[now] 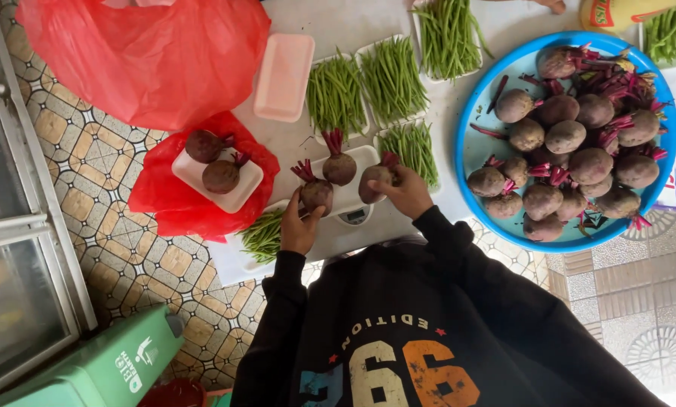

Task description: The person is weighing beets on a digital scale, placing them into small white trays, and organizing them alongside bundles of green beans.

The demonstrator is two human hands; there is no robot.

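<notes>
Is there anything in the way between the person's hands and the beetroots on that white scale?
Nothing visible. The left hand already grips one beetroot and the right hand grips another, both over the white scale. A third beetroot sits between them, untouched.

three dark beetroots (339, 167) with red stalks, seemingly on a white scale (353, 211)
</notes>
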